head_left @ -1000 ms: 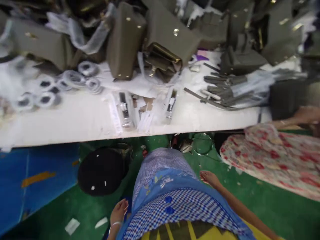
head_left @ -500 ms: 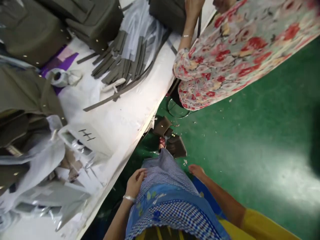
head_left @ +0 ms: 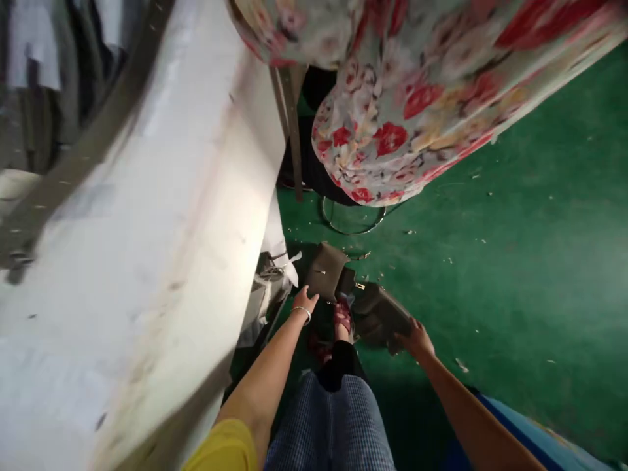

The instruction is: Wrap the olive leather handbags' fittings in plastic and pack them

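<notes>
Two olive-brown bags lie on the green floor below me. My left hand (head_left: 304,302), with a bracelet at the wrist, reaches down and touches the nearer edge of the left bag (head_left: 326,271); its fingers are mostly hidden behind the bag. My right hand (head_left: 415,337) is closed on the end of the right bag (head_left: 380,315). My foot in a red shoe (head_left: 342,316) stands between the two bags, below my checked skirt (head_left: 331,418).
The white worktable (head_left: 147,248) runs along the left, its edge close to my left arm, with grey pieces blurred at the top left. Another person in a floral dress (head_left: 392,98) stands ahead. A metal ring (head_left: 352,219) and scraps lie on the green floor (head_left: 515,261).
I have bent down beside the table. Both hands left my skirt and dropped to the floor, the left to one bag and the right closing on the other.
</notes>
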Tool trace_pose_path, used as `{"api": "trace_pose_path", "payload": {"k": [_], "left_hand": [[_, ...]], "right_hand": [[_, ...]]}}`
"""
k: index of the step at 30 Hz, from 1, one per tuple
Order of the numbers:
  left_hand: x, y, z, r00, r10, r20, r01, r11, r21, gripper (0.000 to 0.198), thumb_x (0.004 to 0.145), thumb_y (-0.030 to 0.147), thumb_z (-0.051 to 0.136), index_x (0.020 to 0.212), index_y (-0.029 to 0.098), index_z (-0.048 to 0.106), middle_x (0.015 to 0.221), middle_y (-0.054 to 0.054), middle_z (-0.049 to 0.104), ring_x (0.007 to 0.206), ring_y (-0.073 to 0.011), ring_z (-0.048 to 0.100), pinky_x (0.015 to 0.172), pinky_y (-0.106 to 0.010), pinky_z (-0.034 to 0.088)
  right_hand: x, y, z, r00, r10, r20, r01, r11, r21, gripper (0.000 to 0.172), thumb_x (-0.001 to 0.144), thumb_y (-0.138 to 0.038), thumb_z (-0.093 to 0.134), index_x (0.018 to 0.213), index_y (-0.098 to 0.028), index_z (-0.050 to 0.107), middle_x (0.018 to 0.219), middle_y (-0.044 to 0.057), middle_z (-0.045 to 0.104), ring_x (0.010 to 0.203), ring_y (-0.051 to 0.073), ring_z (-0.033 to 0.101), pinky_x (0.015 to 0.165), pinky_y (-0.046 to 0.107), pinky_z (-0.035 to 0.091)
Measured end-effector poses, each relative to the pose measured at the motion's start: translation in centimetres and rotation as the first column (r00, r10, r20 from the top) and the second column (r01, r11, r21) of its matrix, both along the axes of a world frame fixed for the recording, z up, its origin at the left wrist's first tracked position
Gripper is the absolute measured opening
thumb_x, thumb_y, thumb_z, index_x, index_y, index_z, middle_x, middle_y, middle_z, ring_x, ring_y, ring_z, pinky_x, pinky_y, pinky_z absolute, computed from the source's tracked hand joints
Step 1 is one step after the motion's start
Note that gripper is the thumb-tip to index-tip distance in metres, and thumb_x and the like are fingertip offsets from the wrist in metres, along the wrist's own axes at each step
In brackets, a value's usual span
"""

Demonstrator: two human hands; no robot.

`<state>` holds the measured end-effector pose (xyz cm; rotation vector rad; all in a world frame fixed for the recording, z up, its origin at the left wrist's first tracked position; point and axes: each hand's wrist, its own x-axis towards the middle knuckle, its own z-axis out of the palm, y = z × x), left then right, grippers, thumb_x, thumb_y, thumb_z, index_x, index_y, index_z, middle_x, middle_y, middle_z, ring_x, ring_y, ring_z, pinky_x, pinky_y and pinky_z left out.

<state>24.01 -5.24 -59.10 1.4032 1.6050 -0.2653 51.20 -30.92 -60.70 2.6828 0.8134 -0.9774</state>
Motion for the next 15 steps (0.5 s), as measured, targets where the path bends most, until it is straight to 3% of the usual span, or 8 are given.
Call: {"api": "trace_pose_path", "payload": {"k": [4, 6, 8, 10, 12, 15], "left_hand": [[2.0, 2.8, -8.4, 0.996, -0.060, -0.072, 0.064, 0.996, 0.056, 0.079, 0.075, 0.034, 0.069, 0.140, 0.009, 0.032, 0.147, -0.021, 0.036, 0.137, -0.0296, 0.033, 0.112, -0.035, 0.027], [2.2, 3.9, -11.5, 0.994, -0.068, -0.087, 0.074, 0.995, 0.072, 0.091, 0.072, 0.038, 0.072, 0.143, 0.008, 0.025, 0.148, -0.022, 0.033, 0.138, -0.0297, 0.031, 0.111, -0.034, 0.028], [2.0, 4.9, -14.1, 0.994, -0.066, -0.089, 0.072, 0.996, 0.062, 0.098, 0.068, 0.044, 0.075, 0.143, 0.009, 0.024, 0.145, -0.022, 0.039, 0.134, -0.0296, 0.039, 0.106, -0.032, 0.035], [1.7, 5.8, -16.2, 0.994, -0.049, -0.093, 0.053, 0.998, 0.043, 0.090, 0.066, 0.046, 0.076, 0.138, 0.010, 0.035, 0.135, -0.021, 0.051, 0.125, -0.0287, 0.050, 0.099, -0.030, 0.041], [1.3, 6.2, -17.4, 0.993, -0.010, -0.117, 0.014, 0.999, 0.037, 0.068, 0.072, 0.045, 0.071, 0.126, 0.009, 0.049, 0.126, -0.020, 0.059, 0.120, -0.0291, 0.054, 0.095, -0.030, 0.042], [1.1, 5.5, -17.1, 0.986, 0.068, -0.149, -0.064, 0.997, 0.036, 0.045, 0.081, 0.043, 0.062, 0.108, 0.008, 0.061, 0.120, -0.024, 0.061, 0.120, -0.0331, 0.053, 0.094, -0.035, 0.041]], "right_hand": [[2.7, -0.3, -8.2, 0.998, 0.067, 0.016, -0.067, 0.998, -0.006, 0.090, 0.069, -0.041, 0.065, 0.144, -0.008, 0.027, 0.144, 0.019, 0.038, 0.126, 0.032, 0.044, 0.097, 0.037, 0.041], [3.8, -0.3, -11.2, 0.996, 0.085, 0.003, -0.085, 0.996, -0.008, 0.092, 0.067, -0.039, 0.068, 0.145, -0.014, 0.027, 0.141, 0.017, 0.042, 0.125, 0.032, 0.046, 0.095, 0.038, 0.042], [4.8, -0.2, -13.3, 0.994, 0.095, -0.054, -0.096, 0.995, 0.000, 0.090, 0.065, -0.038, 0.071, 0.144, -0.019, 0.031, 0.134, 0.015, 0.051, 0.118, 0.031, 0.052, 0.088, 0.036, 0.044], [5.6, 0.1, -14.2, 0.985, 0.114, -0.126, -0.112, 0.993, 0.021, 0.082, 0.066, -0.038, 0.071, 0.140, -0.021, 0.038, 0.122, 0.013, 0.060, 0.107, 0.030, 0.059, 0.080, 0.033, 0.046], [6.2, 0.6, -14.1, 0.978, 0.137, -0.160, -0.137, 0.991, 0.011, 0.063, 0.072, -0.043, 0.066, 0.129, -0.021, 0.051, 0.107, 0.012, 0.067, 0.094, 0.029, 0.064, 0.071, 0.032, 0.046], [6.5, 0.8, -12.1, 0.979, 0.156, -0.129, -0.165, 0.984, -0.060, 0.041, 0.083, -0.049, 0.052, 0.111, -0.021, 0.063, 0.089, 0.011, 0.070, 0.081, 0.029, 0.066, 0.062, 0.033, 0.044]]}}
